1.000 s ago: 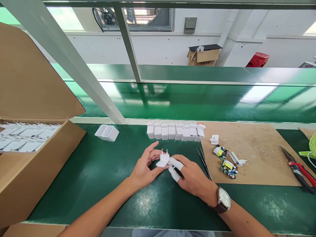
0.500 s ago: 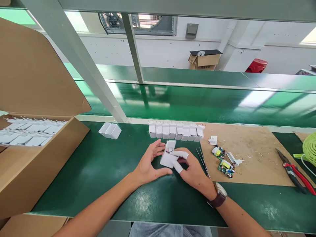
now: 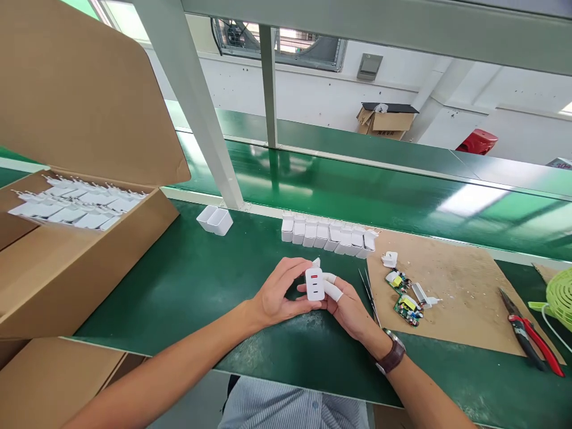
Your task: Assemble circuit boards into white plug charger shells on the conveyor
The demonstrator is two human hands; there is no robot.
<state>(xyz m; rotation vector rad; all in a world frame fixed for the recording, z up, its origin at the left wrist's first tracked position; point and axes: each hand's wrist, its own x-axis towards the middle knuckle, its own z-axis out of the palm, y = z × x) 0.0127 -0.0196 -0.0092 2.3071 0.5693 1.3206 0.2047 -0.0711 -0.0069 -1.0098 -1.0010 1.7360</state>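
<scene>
Between my two hands is a white USB charger (image 3: 314, 285), its port face turned up toward me with one red port and two narrow slots. My left hand (image 3: 283, 292) grips it from the left, fingers along the top and thumb along the bottom. From the right, my right hand (image 3: 351, 307) holds the same charger, with white finger covers on two fingers. Just beyond stands a row of several white charger housings (image 3: 322, 234), with loose parts on top. To the right of my right hand lie metal tweezers (image 3: 369, 293).
An opened cardboard box (image 3: 111, 253) with several white chargers stands left. Two joined-looking white cases (image 3: 215, 220) sit near the back edge. On a brown board (image 3: 465, 286) lie circuit boards (image 3: 409, 310), a white plug piece (image 3: 389, 259) and red-handled pliers (image 3: 531, 336). A green coiled item (image 3: 560, 301) sits far right.
The charger has been turned so its port face is toward me; the open inside with wires no longer shows. My left hand has closed onto it. The camera view has shifted and tilted.
</scene>
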